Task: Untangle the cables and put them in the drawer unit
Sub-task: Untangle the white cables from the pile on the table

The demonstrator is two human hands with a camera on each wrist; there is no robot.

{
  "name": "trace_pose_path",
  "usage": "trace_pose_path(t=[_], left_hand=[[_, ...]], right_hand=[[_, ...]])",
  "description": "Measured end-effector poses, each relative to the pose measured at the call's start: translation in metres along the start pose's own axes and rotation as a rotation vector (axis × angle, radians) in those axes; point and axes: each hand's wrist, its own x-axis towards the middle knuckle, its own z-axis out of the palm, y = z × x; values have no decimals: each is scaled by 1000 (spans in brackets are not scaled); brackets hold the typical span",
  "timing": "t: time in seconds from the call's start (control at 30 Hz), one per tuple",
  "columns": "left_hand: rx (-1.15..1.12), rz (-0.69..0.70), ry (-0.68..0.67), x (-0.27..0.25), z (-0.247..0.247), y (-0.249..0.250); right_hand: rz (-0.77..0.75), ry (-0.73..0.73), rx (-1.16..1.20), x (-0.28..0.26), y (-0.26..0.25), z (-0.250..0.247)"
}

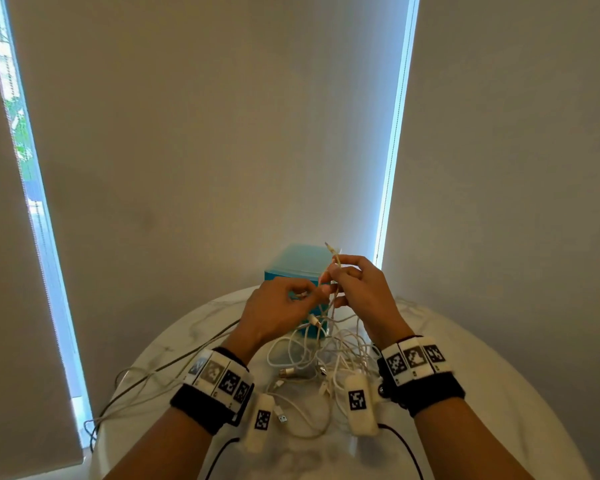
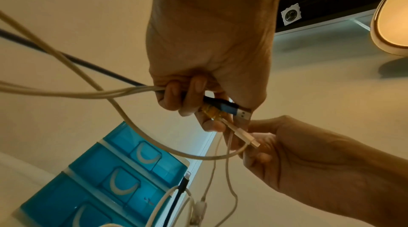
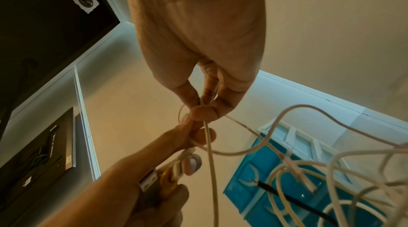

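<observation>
Marble table (image 1: pixel 499 393) carries the cable tangle (image 1: pixel 326 362) at six o'clock of both raised hands. Left hand (image 1: pixel 274 313) clamps several plugs; right hand (image 1: pixel 361 289) pinches one white cable (image 1: pixel 336 261) running upright. Drawer unit (image 1: pixel 295 265) sits shut at twelve o'clock.

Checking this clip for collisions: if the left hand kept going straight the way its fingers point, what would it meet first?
Most likely the right hand: the left hand, gripping a bundle of cables, points toward it, fingertips almost touching. The blue drawer unit stands behind them; depth there is unclear.
</observation>
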Motion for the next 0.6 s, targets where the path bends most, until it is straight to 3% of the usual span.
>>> trace_pose_path(t=[0.17, 0.23, 0.43, 0.6], left_hand=[[-137, -48, 147, 1, -13, -9], [-184, -10, 190, -1, -19, -5], [-407, 150, 14, -14, -21, 17], [-438, 177, -151, -18, -27, 7]], right_hand=[[65, 230, 66, 9, 15, -32], [137, 242, 74, 13, 25, -43], [310, 112, -15, 34, 29, -53], [220, 147, 173, 47, 10, -59]])
